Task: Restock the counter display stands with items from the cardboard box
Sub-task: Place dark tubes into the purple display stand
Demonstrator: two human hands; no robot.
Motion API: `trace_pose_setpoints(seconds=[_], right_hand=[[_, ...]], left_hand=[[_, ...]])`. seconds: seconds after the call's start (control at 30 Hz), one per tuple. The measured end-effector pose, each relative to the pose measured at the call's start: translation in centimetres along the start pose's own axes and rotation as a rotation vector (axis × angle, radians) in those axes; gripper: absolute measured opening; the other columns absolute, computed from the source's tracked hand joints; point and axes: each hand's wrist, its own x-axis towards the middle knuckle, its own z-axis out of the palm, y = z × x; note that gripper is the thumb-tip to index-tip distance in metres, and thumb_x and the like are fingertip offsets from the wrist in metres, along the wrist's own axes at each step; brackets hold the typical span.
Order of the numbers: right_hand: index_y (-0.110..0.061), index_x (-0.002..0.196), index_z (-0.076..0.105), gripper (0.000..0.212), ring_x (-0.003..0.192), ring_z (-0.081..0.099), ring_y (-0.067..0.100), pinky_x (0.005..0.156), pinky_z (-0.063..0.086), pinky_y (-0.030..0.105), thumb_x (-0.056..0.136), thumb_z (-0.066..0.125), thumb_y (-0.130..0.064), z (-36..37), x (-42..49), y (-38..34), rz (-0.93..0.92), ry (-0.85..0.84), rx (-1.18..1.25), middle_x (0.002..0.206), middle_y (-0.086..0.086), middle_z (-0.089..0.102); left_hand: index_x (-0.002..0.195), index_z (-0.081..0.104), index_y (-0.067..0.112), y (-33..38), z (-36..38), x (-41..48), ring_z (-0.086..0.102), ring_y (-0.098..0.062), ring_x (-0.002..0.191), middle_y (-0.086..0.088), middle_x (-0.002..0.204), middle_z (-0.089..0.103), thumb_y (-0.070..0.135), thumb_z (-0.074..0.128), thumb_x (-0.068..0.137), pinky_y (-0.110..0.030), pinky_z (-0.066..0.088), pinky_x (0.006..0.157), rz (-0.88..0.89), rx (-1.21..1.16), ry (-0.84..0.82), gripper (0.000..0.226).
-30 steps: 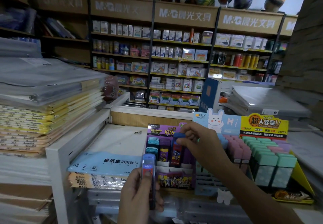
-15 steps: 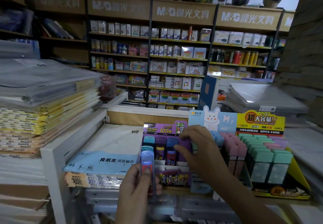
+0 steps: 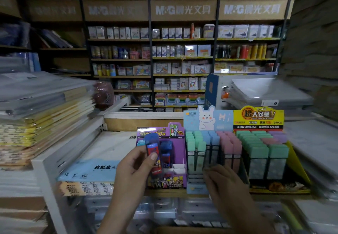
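My left hand (image 3: pixel 134 168) pinches a slim blue-and-red lead case (image 3: pixel 153 149) and holds it upright in front of the purple display stand (image 3: pixel 177 147). That stand holds several similar cases in its rear slots, and its front white slots are empty. My right hand (image 3: pixel 222 180) hovers low in front of the blue rabbit display stand (image 3: pixel 206 120), fingers loosely bent and holding nothing. A yellow display stand (image 3: pixel 296 162) to the right carries green, pink and purple boxes. The cardboard box is not in view.
Stacked notebooks (image 3: pixel 45 116) sit on the left behind a white shelf frame (image 3: pixel 42 164). A blue-labelled paper pack (image 3: pixel 87 169) lies left of the purple stand. Clear drawer units (image 3: pixel 164 210) are below the counter edge. Stocked shelves (image 3: pixel 182 58) fill the back wall.
My right hand has let go of the case it set in the purple stand and dropped back to the rabbit stand's front. My left hand has raised its case higher toward the purple stand.
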Motion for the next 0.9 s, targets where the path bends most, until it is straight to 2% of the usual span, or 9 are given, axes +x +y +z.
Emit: trace_pose_setpoints(seconds=[0.07, 0.1, 0.27, 0.4, 0.5, 0.57, 0.73, 0.83, 0.9], right_hand=[[-0.011, 0.077, 0.074, 0.014, 0.076, 0.062, 0.021, 0.071, 0.053, 0.031, 0.086, 0.064, -0.015, 0.1, -0.2, 0.0, -0.037, 0.012, -0.05, 0.083, 0.0, 0.066], [-0.011, 0.076, 0.073, 0.014, 0.077, 0.061, 0.02, 0.074, 0.051, 0.03, 0.085, 0.063, -0.016, 0.1, -0.3, -0.1, -0.043, 0.017, -0.055, 0.083, 0.0, 0.066], [-0.013, 0.078, 0.075, 0.006, 0.081, 0.063, 0.02, 0.075, 0.054, 0.03, 0.082, 0.072, -0.01, 0.0, -1.0, -0.1, -0.022, 0.036, -0.037, 0.085, -0.001, 0.068], [-0.012, 0.082, 0.075, 0.006, 0.082, 0.064, 0.023, 0.073, 0.056, 0.035, 0.084, 0.069, -0.012, 0.3, -1.6, 0.1, -0.002, 0.041, -0.013, 0.087, 0.0, 0.068], [-0.013, 0.084, 0.075, 0.014, 0.083, 0.064, 0.021, 0.075, 0.056, 0.035, 0.087, 0.063, -0.017, 0.5, -1.9, 0.4, 0.002, 0.056, 0.003, 0.089, -0.002, 0.068], [-0.014, 0.086, 0.075, 0.024, 0.084, 0.064, 0.02, 0.076, 0.055, 0.034, 0.092, 0.054, -0.022, 0.6, -2.0, 0.5, -0.003, 0.059, 0.018, 0.09, -0.004, 0.068], [-0.017, 0.086, 0.075, 0.033, 0.084, 0.062, 0.017, 0.074, 0.054, 0.031, 0.094, 0.044, -0.028, 0.8, -2.0, 0.6, 0.012, 0.062, 0.033, 0.089, -0.008, 0.066], [-0.018, 0.087, 0.074, 0.032, 0.085, 0.061, 0.016, 0.077, 0.051, 0.029, 0.094, 0.045, -0.029, 0.9, -2.1, 0.7, 0.018, 0.064, 0.048, 0.09, -0.009, 0.065], [-0.019, 0.09, 0.074, 0.032, 0.088, 0.059, 0.013, 0.08, 0.047, 0.026, 0.096, 0.045, -0.029, 1.0, -2.2, 0.8, 0.021, 0.056, 0.058, 0.092, -0.01, 0.065]], left_hand=[[0.092, 0.075, 0.02, -0.1, 0.4, 0.4, 0.06, -0.013, 0.07, -0.016, 0.08, 0.067, 0.017, 0.071, 0.092, -0.025, 0.049, 0.065, 0.006, 0.021, 0.017, 0.005], [0.092, 0.076, 0.022, -0.3, 0.6, 0.6, 0.06, -0.01, 0.067, -0.011, 0.075, 0.068, 0.014, 0.07, 0.092, -0.02, 0.048, 0.061, 0.004, 0.039, 0.032, 0.01], [0.088, 0.078, 0.02, -0.8, 1.3, 1.3, 0.065, -0.006, 0.062, 0.0, 0.071, 0.072, 0.009, 0.072, 0.089, -0.016, 0.049, 0.055, -0.012, 0.115, 0.082, 0.012], [0.088, 0.077, 0.022, -1.1, 2.0, 1.7, 0.073, -0.021, 0.074, 0.001, 0.077, 0.076, 0.007, 0.074, 0.088, -0.038, 0.061, 0.061, -0.038, 0.193, 0.117, 0.015], [0.086, 0.075, 0.026, -0.8, 2.5, 1.8, 0.072, -0.005, 0.07, 0.009, 0.079, 0.077, 0.002, 0.071, 0.089, -0.014, 0.053, 0.053, 0.009, 0.28, 0.094, 0.024], [0.083, 0.072, 0.03, -0.6, 2.6, 1.8, 0.069, 0.004, 0.073, 0.019, 0.078, 0.074, 0.005, 0.072, 0.089, -0.005, 0.046, 0.051, 0.058, 0.415, 0.08, 0.026], [0.097, 0.071, 0.034, -0.4, 2.6, 2.0, 0.068, 0.008, 0.077, 0.024, 0.077, 0.074, 0.009, 0.074, 0.089, -0.003, 0.046, 0.059, 0.06, 0.526, 0.08, 0.027], [0.093, 0.063, 0.046, -0.3, 2.8, 1.9, 0.068, 0.01, 0.079, 0.032, 0.082, 0.071, 0.007, 0.077, 0.086, -0.002, 0.046, 0.058, 0.077, 0.548, 0.045, 0.041], [0.094, 0.063, 0.045, -0.7, 2.9, 1.8, 0.066, 0.011, 0.079, 0.028, 0.081, 0.071, 0.007, 0.08, 0.082, -0.002, 0.046, 0.058, 0.07, 0.589, 0.045, 0.043]])
